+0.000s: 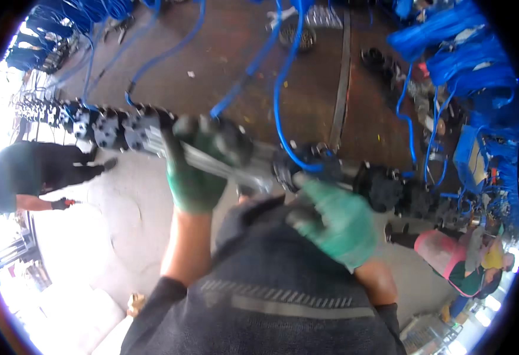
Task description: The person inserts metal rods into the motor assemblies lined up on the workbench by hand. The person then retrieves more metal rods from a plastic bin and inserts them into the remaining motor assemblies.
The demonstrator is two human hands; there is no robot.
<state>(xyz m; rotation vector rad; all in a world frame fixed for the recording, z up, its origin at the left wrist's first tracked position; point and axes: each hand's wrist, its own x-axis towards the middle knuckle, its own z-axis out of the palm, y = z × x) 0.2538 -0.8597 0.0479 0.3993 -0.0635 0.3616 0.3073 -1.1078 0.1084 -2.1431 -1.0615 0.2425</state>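
My left hand (197,183), in a green glove with dark fingers, is closed around a few long, thin, silvery metal rods (203,161). The rods slant across in front of a row of black ribbed parts (110,131) and are smeared by motion. My right hand (342,228), gloved the same way, is close to a black part (292,168) that has a blue hose (280,100) at it. Its fingers are apart, with nothing visible between them.
Beyond the row lies a brown worktop (224,59) with blue hoses across it and a metal strip (341,89). Blue-wrapped bundles (442,47) stand at the far right. One person (34,177) is at the left, another (454,254) at the right.
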